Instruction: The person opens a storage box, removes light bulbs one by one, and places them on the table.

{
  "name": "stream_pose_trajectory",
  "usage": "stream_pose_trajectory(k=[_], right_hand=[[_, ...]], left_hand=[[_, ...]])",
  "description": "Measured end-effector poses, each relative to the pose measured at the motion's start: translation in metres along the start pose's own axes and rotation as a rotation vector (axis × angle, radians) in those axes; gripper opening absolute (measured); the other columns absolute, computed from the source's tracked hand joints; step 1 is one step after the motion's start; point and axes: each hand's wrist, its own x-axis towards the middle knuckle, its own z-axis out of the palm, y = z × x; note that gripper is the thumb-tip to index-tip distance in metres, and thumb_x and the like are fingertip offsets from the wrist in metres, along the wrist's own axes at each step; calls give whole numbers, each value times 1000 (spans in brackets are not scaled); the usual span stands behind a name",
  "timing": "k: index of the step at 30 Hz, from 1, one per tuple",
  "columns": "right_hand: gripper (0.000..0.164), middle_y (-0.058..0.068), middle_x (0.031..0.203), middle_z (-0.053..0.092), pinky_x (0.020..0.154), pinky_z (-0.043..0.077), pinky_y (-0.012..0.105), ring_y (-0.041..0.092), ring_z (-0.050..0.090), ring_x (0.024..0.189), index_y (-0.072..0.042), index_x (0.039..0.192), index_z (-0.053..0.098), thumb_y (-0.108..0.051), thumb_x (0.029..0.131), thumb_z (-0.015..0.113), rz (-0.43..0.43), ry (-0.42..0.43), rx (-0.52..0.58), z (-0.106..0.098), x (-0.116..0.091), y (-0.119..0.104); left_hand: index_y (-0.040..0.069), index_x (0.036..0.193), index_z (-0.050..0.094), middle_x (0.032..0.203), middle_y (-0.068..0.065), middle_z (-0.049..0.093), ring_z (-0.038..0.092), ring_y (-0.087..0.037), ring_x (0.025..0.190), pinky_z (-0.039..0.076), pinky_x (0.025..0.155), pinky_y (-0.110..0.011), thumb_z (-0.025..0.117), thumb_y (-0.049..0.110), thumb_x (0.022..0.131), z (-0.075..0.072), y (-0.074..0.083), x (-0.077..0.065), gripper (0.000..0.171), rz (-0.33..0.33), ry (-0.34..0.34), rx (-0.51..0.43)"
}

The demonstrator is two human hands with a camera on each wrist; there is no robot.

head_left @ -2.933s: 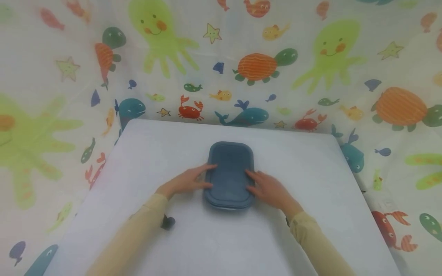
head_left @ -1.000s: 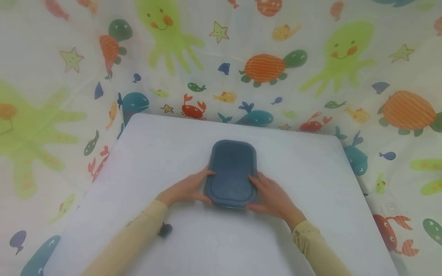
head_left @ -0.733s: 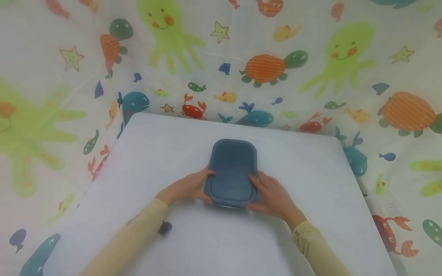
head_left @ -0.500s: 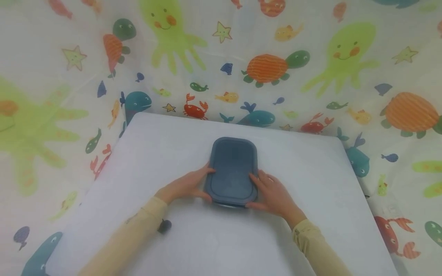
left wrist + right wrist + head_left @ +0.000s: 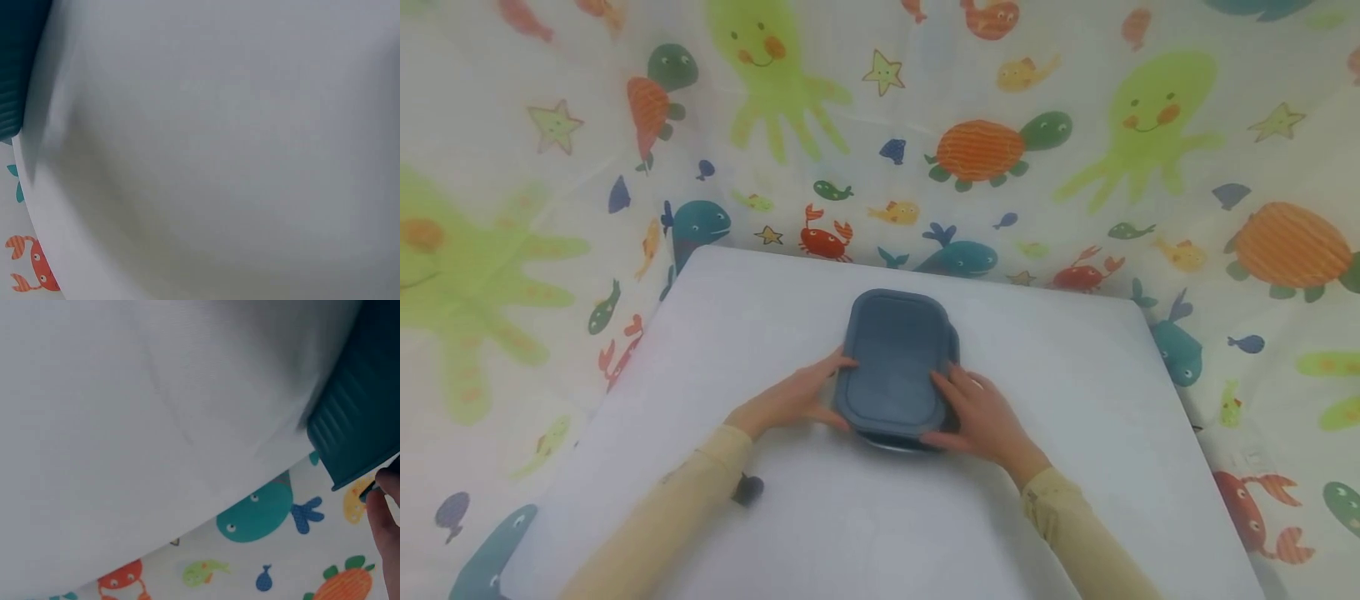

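Note:
A blue-grey rectangular lid [image 5: 891, 358] with rounded corners sits askew over a matching container [image 5: 898, 443], whose rim shows along the right and near sides. My left hand [image 5: 793, 398] pinches the lid's left edge, fingertips on top and thumb near the front corner. On the opposite edge, my right hand [image 5: 985, 417] grips the lid the same way. In the right wrist view, the container's ribbed teal wall [image 5: 362, 394] stands on the table, and fingertips [image 5: 378, 509] pinch the dark lid edge above its rim. The container's inside is hidden by the lid.
The container stands on a white table [image 5: 760, 317] a little beyond its middle. A curtain [image 5: 820, 108] printed with sea animals hangs behind and on both sides. A small dark round thing [image 5: 748, 489] shows at the left sleeve's cuff.
The lid has come off the container's rim and shifted left and away, uncovering part of the rim. Both hands moved with it; earlier they rested on and gripped its edges while it sat flush.

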Motion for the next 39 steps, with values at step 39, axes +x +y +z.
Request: stream_pose_trajectory(k=[39], right_hand=[[100,14,140,42,107,33,48,28,40,128,-15,143,32,-81,70,44,-125,-223,-104,-1,98,-75]], left_hand=[[29,137,30,152,-13,22,40,-40,128,41,98,-54,83,47,59,-56,-69,-67,96,-131,26,51]])
